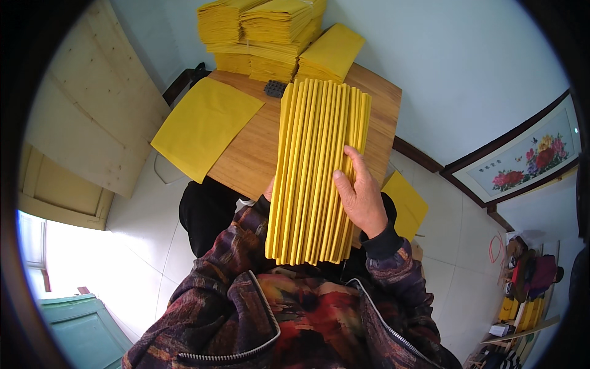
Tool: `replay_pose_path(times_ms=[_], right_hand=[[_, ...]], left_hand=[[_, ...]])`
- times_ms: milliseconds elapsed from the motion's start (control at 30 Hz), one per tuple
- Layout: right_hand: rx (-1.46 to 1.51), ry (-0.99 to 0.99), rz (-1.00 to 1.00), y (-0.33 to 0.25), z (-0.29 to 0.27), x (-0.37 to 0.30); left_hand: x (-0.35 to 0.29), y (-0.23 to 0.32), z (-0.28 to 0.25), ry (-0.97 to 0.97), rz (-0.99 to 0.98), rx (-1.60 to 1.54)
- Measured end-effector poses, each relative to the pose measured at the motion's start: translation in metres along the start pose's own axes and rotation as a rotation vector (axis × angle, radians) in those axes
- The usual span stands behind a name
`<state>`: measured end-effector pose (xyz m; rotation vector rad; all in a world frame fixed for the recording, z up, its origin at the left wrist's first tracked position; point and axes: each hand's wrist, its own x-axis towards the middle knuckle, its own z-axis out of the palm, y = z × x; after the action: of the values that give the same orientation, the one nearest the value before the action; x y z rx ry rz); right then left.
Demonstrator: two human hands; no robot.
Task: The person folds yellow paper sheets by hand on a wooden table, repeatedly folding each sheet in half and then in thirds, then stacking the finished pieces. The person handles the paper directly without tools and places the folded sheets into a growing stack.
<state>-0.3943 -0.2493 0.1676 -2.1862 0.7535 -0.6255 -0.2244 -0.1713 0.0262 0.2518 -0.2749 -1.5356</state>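
Observation:
A thick bundle of folded yellow sheets (313, 172) stands above my lap, its many folded edges facing up in long rows. My left hand (269, 189) is against the bundle's left side, with most of its fingers hidden behind it. On the right, my right hand (362, 200) grips the bundle. Its thumb and forefinger lie apart on the folds, while the other fingers are out of sight at the side. Left of the bundle, a flat yellow sheet (206, 126) overhangs the table's edge.
The wooden table (246, 157) carries tall stacks of yellow sheets (264, 37) at the back, a lower pile (332, 52) beside them and a small dark block (275, 89). Another yellow sheet (405, 206) is at lower right. A framed flower picture (522, 154) leans by the wall.

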Motion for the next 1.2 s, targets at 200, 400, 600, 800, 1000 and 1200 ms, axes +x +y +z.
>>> replay_pose_path(times_ms=[200,400,600,800,1000,1200], right_hand=[[0.029,0.013,0.032,-0.005,0.001,0.0],[0.013,-0.06,0.046,-0.01,-0.003,0.002],[-0.069,-0.006,-0.017,-0.012,0.003,0.002],[-0.08,0.008,0.005,-0.012,0.005,0.002],[-0.071,0.021,0.025,-0.009,0.008,0.005],[-0.106,-0.025,0.028,-0.011,0.008,0.005]], left_hand=[[-0.001,-0.002,-0.002,-0.015,0.011,-0.01],[-0.002,-0.004,-0.002,-0.025,0.023,-0.02],[-0.001,-0.005,-0.003,-0.033,0.038,-0.025],[0.0,-0.006,-0.004,-0.044,0.048,-0.031],[0.0,-0.007,-0.003,-0.051,0.054,-0.04],[0.0,-0.009,0.0,-0.06,0.07,-0.051]])
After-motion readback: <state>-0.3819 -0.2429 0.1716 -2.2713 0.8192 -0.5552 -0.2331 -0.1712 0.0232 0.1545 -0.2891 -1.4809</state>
